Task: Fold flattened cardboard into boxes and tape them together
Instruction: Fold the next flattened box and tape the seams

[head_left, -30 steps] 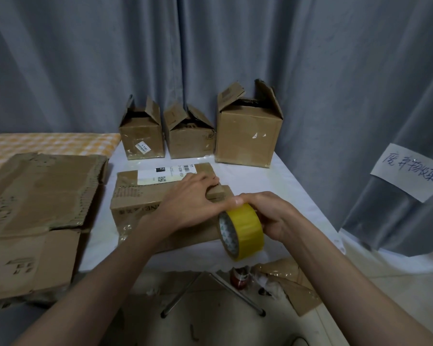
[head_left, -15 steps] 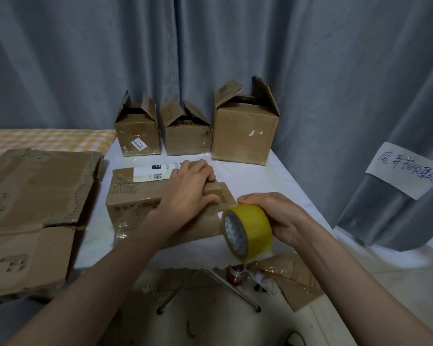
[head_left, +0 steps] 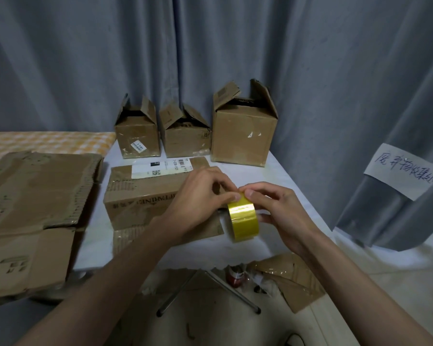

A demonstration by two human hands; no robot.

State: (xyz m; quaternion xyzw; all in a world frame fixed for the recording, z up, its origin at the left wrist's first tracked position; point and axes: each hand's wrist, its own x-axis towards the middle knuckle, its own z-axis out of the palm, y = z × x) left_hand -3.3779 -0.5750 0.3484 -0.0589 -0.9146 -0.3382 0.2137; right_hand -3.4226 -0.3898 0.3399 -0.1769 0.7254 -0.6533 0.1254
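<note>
Yellow tape roll (head_left: 243, 219) sits upright between two bare hands above the near right part of a white table (head_left: 280, 176). Right hand (head_left: 276, 212) curls round the roll from the right, thumb pressed on its top edge and fingers wrapped behind. Left hand (head_left: 198, 199) reaches in from the left, its thumb and forefinger pinching at the top of the roll, probably at the loose tape end, though that spot is too small to make out. Just left of the roll, partly under the left hand, lies a folded box (head_left: 145, 196) with printed lettering on its front and a white label on top; a flap juts out along the table at its base. Behind it, three finished boxes (head_left: 185, 136) stand in a row with top flaps raised, the right one largest, against a grey curtain (head_left: 210, 46). Flattened cardboard (head_left: 33, 208) lies on the left, overhanging the near edge. A handwritten paper note (head_left: 405, 171) is fixed to the curtain at right. Cardboard scraps (head_left: 293, 278) lie on the floor below the table.
</note>
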